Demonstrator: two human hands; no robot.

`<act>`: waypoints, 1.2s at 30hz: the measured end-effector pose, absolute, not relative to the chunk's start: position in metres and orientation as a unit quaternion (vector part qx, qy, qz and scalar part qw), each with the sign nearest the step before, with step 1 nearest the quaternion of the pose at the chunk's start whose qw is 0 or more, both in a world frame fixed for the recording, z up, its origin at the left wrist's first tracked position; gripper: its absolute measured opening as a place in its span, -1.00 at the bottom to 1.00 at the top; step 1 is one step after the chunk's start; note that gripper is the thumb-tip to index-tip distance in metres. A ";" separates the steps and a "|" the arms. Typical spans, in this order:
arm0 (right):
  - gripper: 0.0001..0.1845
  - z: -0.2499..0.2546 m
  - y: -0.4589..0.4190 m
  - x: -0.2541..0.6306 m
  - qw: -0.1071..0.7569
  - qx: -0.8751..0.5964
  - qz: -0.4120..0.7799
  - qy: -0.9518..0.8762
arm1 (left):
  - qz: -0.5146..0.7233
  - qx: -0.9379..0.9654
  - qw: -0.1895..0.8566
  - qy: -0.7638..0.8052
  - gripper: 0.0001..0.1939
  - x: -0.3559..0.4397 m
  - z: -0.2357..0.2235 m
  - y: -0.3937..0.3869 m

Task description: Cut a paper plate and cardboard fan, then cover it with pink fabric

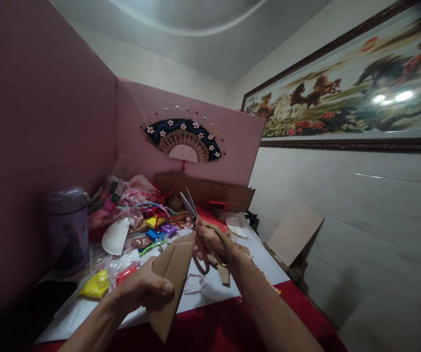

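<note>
My left hand [151, 281] grips a folded piece of brown cardboard [171, 278], its thumb pressed on the near face. My right hand [212, 242] is closed on a pair of scissors [190, 204] with gold-coloured handles. The blades point up and away from me, slightly parted, just beyond the cardboard's upper end. Nothing lies between the blades. Below the scissors, small cardboard offcuts [224, 275] rest on the white sheet. Some of the right fingers are hidden behind the handles and the cardboard.
A purple lidded container [67, 230] stands at the left. Colourful clay packets [155, 235], a yellow bag [95, 286] and a white half-disc [116, 237] crowd the white sheet [210, 303]. A flower-decorated fan [184, 139] hangs on the pink panel [232, 146] behind. Red cloth [210, 327] covers the near edge.
</note>
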State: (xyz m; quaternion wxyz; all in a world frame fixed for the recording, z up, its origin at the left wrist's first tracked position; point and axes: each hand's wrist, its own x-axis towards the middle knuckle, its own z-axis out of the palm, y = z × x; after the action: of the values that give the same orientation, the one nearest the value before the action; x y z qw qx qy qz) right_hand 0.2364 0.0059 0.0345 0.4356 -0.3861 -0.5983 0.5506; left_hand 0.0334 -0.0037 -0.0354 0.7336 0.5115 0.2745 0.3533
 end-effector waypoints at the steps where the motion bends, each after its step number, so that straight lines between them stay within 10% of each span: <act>1: -0.41 0.038 0.003 0.239 0.425 -0.373 0.549 -0.615 | 0.330 0.524 0.732 0.285 -0.57 0.033 -0.036 -0.003; 8: -0.47 0.049 -0.018 0.240 0.309 -0.402 0.466 -0.725 | 0.254 0.596 0.714 0.265 -0.55 0.034 -0.023 -0.008; 20: -0.50 0.021 -0.011 0.237 0.652 -0.385 0.427 -0.495 | 0.547 0.491 0.622 0.271 -0.75 0.038 -0.020 0.001; 36: -0.47 -0.031 -0.012 0.175 0.702 -0.372 0.508 -0.333 | 0.590 0.428 0.606 0.318 -0.67 0.054 -0.041 0.002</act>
State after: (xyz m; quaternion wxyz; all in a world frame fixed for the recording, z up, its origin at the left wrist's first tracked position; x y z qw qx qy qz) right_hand 0.1751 -0.0119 -0.0309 0.7017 -0.3724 -0.3327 0.5082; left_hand 0.0538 0.0017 -0.0407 0.6064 0.4276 0.3182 0.5901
